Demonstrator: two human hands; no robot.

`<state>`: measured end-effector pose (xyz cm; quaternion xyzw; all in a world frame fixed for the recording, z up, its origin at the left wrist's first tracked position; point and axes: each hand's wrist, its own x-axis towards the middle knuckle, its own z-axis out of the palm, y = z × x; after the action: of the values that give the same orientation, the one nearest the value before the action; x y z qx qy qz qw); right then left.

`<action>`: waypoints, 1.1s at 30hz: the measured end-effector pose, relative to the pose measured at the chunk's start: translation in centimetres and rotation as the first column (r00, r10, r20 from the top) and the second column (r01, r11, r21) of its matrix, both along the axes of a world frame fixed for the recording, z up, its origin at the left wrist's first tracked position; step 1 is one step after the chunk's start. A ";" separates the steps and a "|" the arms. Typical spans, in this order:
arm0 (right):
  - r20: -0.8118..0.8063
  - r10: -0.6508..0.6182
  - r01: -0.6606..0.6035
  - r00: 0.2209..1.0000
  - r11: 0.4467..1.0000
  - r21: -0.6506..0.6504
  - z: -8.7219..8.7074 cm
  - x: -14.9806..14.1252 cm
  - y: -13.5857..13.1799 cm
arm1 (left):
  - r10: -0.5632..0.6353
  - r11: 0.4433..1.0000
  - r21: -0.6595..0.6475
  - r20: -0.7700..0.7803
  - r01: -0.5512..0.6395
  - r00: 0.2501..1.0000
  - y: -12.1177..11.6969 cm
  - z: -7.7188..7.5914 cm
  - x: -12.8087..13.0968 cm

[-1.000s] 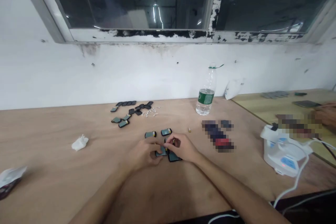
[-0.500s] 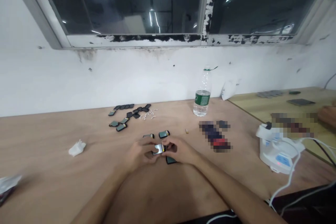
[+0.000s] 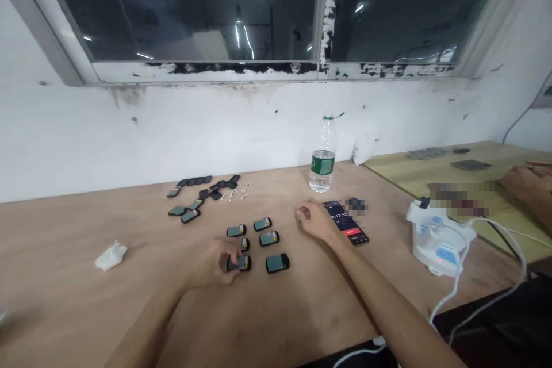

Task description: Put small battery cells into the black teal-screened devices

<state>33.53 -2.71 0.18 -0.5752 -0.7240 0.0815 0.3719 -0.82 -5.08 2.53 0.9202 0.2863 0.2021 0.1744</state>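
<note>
My left hand (image 3: 222, 261) has thumb and fingers closed around a small black case with a grey-green panel (image 3: 235, 265) lying on the table. Beside and behind it are several similar cases, one of them partly under my fingers (image 3: 244, 244). To the right lies another such case (image 3: 277, 263), its dark end showing no silver-yellow part, with one more (image 3: 269, 238) behind it. My right hand (image 3: 314, 219) rests on the table left of a phone (image 3: 347, 224), fingertips pinched together. Whatever is between them is too small or hidden to name.
More cases with panels (image 3: 190, 216) and plain black ones (image 3: 215, 194) lie at the back left, near small white scraps (image 3: 233, 192). A water bottle (image 3: 322, 169) stands by the wall. Crumpled tissue (image 3: 111, 255) is left; a white corded device (image 3: 435, 241) right. Another person's hand (image 3: 526, 184) is far right.
My hands have parted. The silver-panelled case they held is on the table; my left hand is at a near-left case, and my right hand has moved right, where a tiny piece lay.
</note>
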 end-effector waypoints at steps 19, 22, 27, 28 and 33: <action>-0.346 0.321 -0.408 0.882 0.887 -0.217 1.3 -2.8 -2.0 | 0.003 0.988 0.151 -0.024 0.001 1.000 -3.4 -0.1 6.1; -0.464 0.419 -0.563 0.780 0.794 -0.230 1.6 -3.2 -2.4 | 0.019 0.978 0.209 -0.077 -0.003 0.997 -3.6 -0.8 7.0; -0.505 0.483 -0.664 0.715 0.694 -0.277 2.2 -3.1 -3.0 | 0.065 0.965 0.253 0.000 -0.063 0.998 -3.5 -1.7 7.4; -0.494 0.491 -0.668 0.717 0.686 -0.287 2.2 -3.1 -3.1 | 0.087 0.963 0.254 0.038 -0.094 0.996 -3.4 -1.9 7.3; -0.434 0.481 -0.612 0.762 0.753 -0.242 1.6 -4.0 -3.4 | 0.151 0.939 0.280 0.186 -0.200 0.971 -2.4 -2.9 5.9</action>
<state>29.51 -6.09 1.75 -0.3695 -0.7562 0.4223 0.3365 5.11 -7.43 -0.34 0.8872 0.3187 0.3314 0.0384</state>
